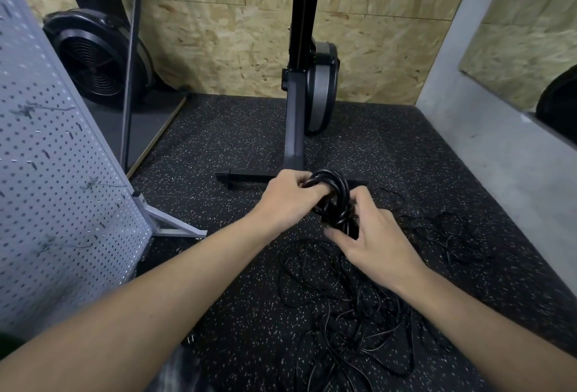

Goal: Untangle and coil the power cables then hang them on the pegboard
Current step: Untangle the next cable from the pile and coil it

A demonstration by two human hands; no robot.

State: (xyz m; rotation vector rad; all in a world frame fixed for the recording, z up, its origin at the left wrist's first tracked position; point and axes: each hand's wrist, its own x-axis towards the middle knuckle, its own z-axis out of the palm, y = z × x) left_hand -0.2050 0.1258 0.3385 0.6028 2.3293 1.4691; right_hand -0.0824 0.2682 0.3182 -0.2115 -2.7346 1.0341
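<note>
Both arms reach forward and down over a black speckled rubber floor (237,148). The left hand (288,196) grips a coiled cable (331,185), a tight bundle of thick black loops held above the floor, with its fingers curled through and around the left side of the loops. The right hand (373,243) meets the same coil from below and from the right. Its fingers curl against the lower part of the bundle and its thumb lies stretched out beneath it. It seems to pinch a strand there, though the black cord against the dark floor makes that hard to tell.

Under and beyond the right forearm the loose cables (359,316) lie on the floor in a thin, sprawling tangle of overlapping loops. The tangle spreads from just below the hands towards the lower edge of the view and out to the right.

The pegboard (62,179) stands on the left, a grey perforated panel seen at a steep angle, with a few small hooks (32,165) on it. Its metal foot (170,224) rests on the floor near the left forearm. No cable hangs on the board.

Behind the board a round black fan (93,57) sits by the chipboard wall (231,41). An upright black machine (298,85) stands straight ahead, and its cross base lies on the floor just beyond the hands
</note>
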